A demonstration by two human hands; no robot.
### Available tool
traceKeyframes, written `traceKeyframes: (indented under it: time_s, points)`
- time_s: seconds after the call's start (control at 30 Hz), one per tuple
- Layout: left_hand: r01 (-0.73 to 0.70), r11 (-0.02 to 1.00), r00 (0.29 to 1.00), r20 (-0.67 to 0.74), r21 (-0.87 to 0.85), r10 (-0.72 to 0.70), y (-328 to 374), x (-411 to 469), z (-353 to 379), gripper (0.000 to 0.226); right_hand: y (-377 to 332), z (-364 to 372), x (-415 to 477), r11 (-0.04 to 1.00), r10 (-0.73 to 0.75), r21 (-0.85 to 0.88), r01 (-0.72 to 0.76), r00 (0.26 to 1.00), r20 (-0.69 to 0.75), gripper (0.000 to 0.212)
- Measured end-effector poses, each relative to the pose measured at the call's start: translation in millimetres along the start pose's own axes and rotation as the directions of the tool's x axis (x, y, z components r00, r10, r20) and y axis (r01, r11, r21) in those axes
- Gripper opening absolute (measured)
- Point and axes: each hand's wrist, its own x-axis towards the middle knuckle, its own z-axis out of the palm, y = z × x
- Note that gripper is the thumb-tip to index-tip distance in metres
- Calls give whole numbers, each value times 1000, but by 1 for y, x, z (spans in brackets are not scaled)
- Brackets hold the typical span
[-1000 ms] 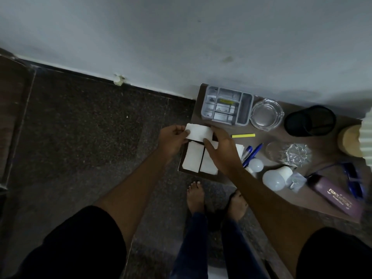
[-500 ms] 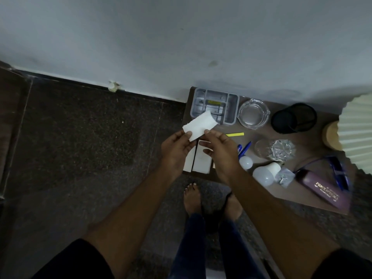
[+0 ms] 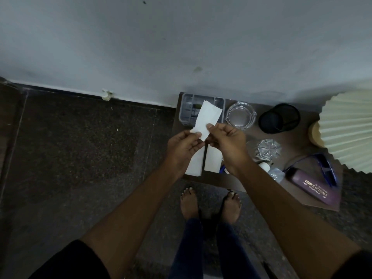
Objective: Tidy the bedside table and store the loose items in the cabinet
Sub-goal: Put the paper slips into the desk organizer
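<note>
Paper slip (image 3: 207, 117) lifted clear of the bedside table (image 3: 298, 140), held in both hands.
A second ago it lay with the stack; now the thin white rectangle, one edge ragged, hangs before the grey plastic tray (image 3: 186, 113), its near end pinched by left hand (image 3: 182, 147) and right hand (image 3: 227, 140). Two flat matching sheets (image 3: 212, 161) remain at the near-left corner, so storing has likely barely begun.

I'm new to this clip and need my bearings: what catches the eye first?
The left hand and right hand pinch a white paper piece above the left end of the bedside table. Beyond it, a glass ashtray and a black mesh cup stand by the wall. A purple glasses case lies at the right front, near a pleated lampshade.
</note>
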Motion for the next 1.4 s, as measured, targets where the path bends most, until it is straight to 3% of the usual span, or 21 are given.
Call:
traceKeyframes:
  time_s: [0.13,0.23,0.37,0.57,0.67,0.77,0.9,1.23,1.4]
  points:
    - [-23,995,999,48,97,18,8,4,3,30,-8,-12,3,979,-77,-184,89,995,67,16]
    - [-112,949,989,121,293,79,27,14,4,21,-18,-18,11,938,-74,-328,116,988,138,16]
    - [-258,775,966,138,577,219,55,36,14,17,-38,-16,28,893,-98,-415,175,975,200,14]
    - [-410,508,888,203,758,413,100,76,35,22,-77,2,79,595,-336,-702,391,915,225,27]
    - [-439,411,854,229,799,467,109,89,37,21,-81,8,91,480,-390,-749,457,876,284,22]
    - [-439,386,840,218,811,497,108,97,38,21,-76,10,99,409,-414,-767,495,849,328,20]
    - [-434,361,842,230,826,488,102,101,36,19,-66,6,107,386,-418,-790,477,854,311,15]
    - [-508,88,759,396,857,517,85,101,27,20,-56,-1,113,358,-433,-788,501,837,335,8]
    - [-471,21,779,404,882,480,83,103,24,20,-55,0,113,314,-446,-802,508,825,347,8]
